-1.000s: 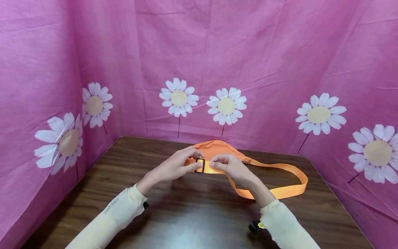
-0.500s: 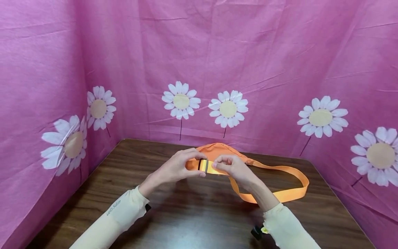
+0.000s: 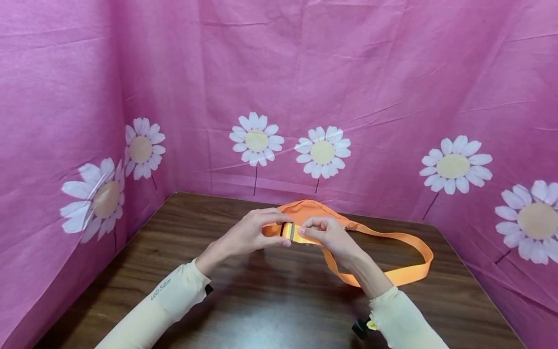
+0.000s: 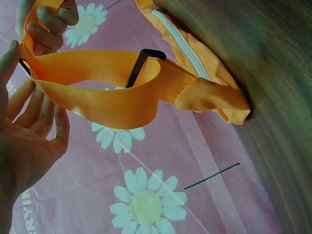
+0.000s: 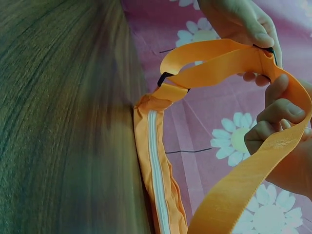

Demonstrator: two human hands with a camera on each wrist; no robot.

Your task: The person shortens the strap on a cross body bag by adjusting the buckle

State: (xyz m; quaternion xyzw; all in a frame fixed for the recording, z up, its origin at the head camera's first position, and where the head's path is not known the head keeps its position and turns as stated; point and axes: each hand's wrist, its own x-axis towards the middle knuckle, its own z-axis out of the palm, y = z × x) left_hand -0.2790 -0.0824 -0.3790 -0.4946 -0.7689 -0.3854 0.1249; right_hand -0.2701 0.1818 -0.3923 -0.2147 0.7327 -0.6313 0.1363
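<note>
An orange waist bag (image 3: 307,211) with a pale zipper (image 5: 156,170) rests toward the back of the table. Its orange strap (image 3: 410,276) loops out to the right. My left hand (image 3: 248,232) holds a black strap slider (image 3: 292,231) between thumb below and fingers above, with webbing threaded through it. Just right of the slider, my right hand (image 3: 333,237) pinches the strap between thumb and curled index finger. The left wrist view shows the strap doubled into a loop, running to a second black buckle (image 4: 139,68) beside the bag.
The dark wood-grain table (image 3: 261,300) spreads beneath both forearms. A pink cloth (image 3: 370,58) printed with white daisies encloses its back and sides. Black wrist cameras, such as the right one (image 3: 361,328), sit below the pale sleeves (image 3: 401,315).
My left thumb has slid from the slider's face to its lower edge. The slider has turned and shifted slightly right, closer to my right hand, which keeps its pinch. The view has shifted slightly.
</note>
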